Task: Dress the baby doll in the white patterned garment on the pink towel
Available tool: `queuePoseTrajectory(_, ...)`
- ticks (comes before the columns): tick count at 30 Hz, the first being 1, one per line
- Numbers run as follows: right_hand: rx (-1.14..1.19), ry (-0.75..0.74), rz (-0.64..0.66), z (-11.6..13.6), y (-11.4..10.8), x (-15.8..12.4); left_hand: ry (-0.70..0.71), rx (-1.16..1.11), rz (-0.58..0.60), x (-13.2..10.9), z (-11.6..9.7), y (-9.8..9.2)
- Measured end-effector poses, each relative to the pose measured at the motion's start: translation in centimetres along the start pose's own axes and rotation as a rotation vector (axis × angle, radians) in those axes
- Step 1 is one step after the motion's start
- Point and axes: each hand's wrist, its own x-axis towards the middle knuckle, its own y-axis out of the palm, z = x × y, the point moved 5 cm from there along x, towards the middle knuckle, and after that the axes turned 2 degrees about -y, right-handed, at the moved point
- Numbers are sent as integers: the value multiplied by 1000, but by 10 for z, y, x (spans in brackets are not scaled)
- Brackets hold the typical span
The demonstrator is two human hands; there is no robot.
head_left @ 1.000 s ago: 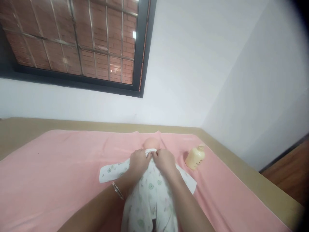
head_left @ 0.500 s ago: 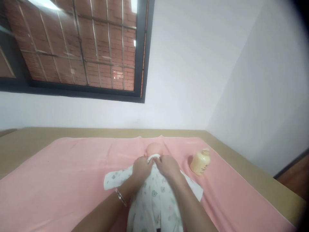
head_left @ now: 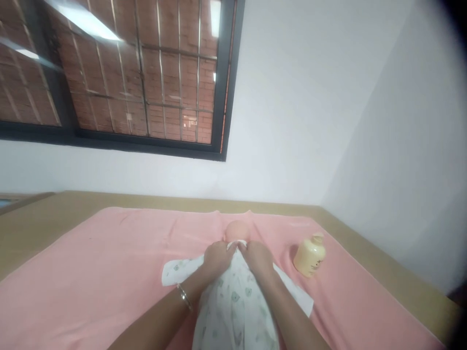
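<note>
A baby doll lies on a pink cloth (head_left: 127,262), its round head (head_left: 237,230) pointing away from me. White baby clothing (head_left: 237,301) with a small green print covers its body, the sleeves spread to both sides. My left hand (head_left: 218,257) pinches the neckline from the left, with a bangle (head_left: 184,296) on that wrist. From the right, my right hand (head_left: 257,257) grips the same neckline, thumbs almost meeting at the middle. The doll's face and the fastening under my fingers are hidden.
To the right of the doll, a cream-yellow bottle (head_left: 310,255) stands on the cloth. The cloth lies over a tan table or bed surface (head_left: 350,233). Behind it rise a white wall (head_left: 284,121) and a dark-framed window (head_left: 146,138) with bars.
The camera view has shifted a little, so everything sits slightly lower and farther right. Both hands stay on the neckline, their thumbs close together.
</note>
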Motion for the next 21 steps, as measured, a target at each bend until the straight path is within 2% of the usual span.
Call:
queuePoseTrajectory(2, -41, -47, -102, 6, -3, -5, -12, -8, -30, -1, 1, 0)
queuePoseTrajectory(4, -28, -65, -121, 5, -2, -5, -8, -12, -91, -2, 3, 1)
queuePoseTrajectory(6, 22, -78, -64, -2, 0, 0, 15, -5, -165, -2, 4, 2)
queuePoseTrajectory(8, 116, -110, 50, -10, 4, 6, 67, 16, -228, -3, 3, 2)
queuePoseTrajectory(10, 225, -131, 165, -17, 8, 9, 146, 35, -271, -4, 0, 2)
queuePoseTrajectory(12, 270, -134, 213, -18, 7, 9, 205, 33, -291, -5, -3, 2)
queuePoseTrajectory(15, 140, -154, 119, -11, -4, 2, 162, -5, -265, -2, 0, 2)
queuePoseTrajectory(18, 18, -229, -11, 2, -15, -8, 36, -15, -155, 4, 9, 6)
queuePoseTrajectory(21, 6, -242, -12, 5, -13, -13, -26, -12, -45, 9, 15, 12)
